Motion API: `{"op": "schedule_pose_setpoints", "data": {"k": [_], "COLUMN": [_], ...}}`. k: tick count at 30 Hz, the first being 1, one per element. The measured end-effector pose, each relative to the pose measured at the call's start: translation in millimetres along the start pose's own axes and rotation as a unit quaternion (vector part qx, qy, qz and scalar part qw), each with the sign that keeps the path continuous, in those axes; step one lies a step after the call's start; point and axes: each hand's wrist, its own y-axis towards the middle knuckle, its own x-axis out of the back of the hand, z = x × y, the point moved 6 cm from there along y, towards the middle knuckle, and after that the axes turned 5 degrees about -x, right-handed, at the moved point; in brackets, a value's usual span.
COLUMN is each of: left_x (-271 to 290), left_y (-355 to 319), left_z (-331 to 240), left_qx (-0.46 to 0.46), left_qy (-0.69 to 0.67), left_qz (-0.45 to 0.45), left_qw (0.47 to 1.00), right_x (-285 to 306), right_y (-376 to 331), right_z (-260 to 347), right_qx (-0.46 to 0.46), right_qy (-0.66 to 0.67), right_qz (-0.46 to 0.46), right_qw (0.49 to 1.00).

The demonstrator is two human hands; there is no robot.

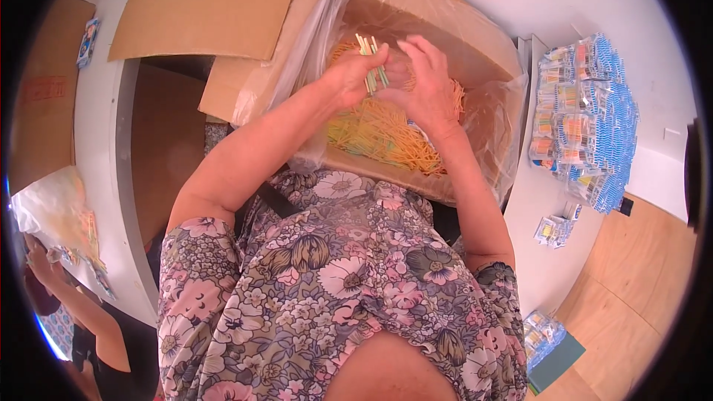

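My left hand (pixel 350 76) is closed round a small bundle of thin green and pale yellow sticks (pixel 369 67), which stand nearly upright with both ends showing. Facing it, my right hand (pixel 429 87) is held with fingers apart and curved, and I see nothing in its grip. Both hands are over an open cardboard box (pixel 431 17) lined with a clear plastic bag (pixel 316 67). Many loose orange and yellow sticks (pixel 397 141) lie in the box, with greener ones toward its left. My right hand and wrist hide part of the pile.
On the right, a large stack of clear and blue packets (pixel 594 119) stands on the white table (pixel 553 189), with a few loose packets (pixel 557 229) nearer. Cardboard flaps (pixel 215 0) rise at the left. Another person's arm (pixel 82 304) works at lower left beside a plastic bag (pixel 56 204).
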Motion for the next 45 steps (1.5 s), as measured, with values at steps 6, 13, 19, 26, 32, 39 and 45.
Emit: {"op": "schedule_pose_setpoints", "data": {"k": [6, 13, 19, 26, 32, 39, 45], "left_x": [-18.3, -14.6, -21.2, -26.5, -19.6, -25.8, -15.3], "left_y": [-13.8, -11.4, -12.4, -17.7, -22.3, -22.3, -5.1], "left_z": [-3.6, -3.8, -3.3, -1.5, -1.4, -8.1, -44.4], "left_qx": [-0.029, -0.009, -0.003, -0.006, 0.0, -0.048, -0.087], "left_qy": [0.06, 0.079, 0.076, 0.128, 0.33, 0.416, 0.495], "left_qz": [0.054, 0.056, 0.068, 0.106, 0.1, 0.129, 0.024], "left_qw": [0.996, 0.995, 0.995, 0.986, 0.939, 0.899, 0.864], "right_x": [-14.3, -23.5, -14.8, -9.1, -15.5, -26.1, 0.7], "right_y": [17.4, 18.2, 18.9, 10.1, 12.8, 14.9, -44.1], "right_z": [4.0, 6.0, -1.0, 6.5, -0.2, -17.6, -58.1], "right_qx": [0.049, 0.034, -0.033, -0.065, -0.109, -0.103, -0.104], "right_qy": [0.072, 0.078, 0.132, 0.223, 0.1, 0.205, 0.024], "right_qz": [0.122, 0.209, 0.164, 0.183, 0.06, -0.015, 0.189], "right_qw": [0.989, 0.974, 0.977, 0.955, 0.987, 0.973, 0.976]}}
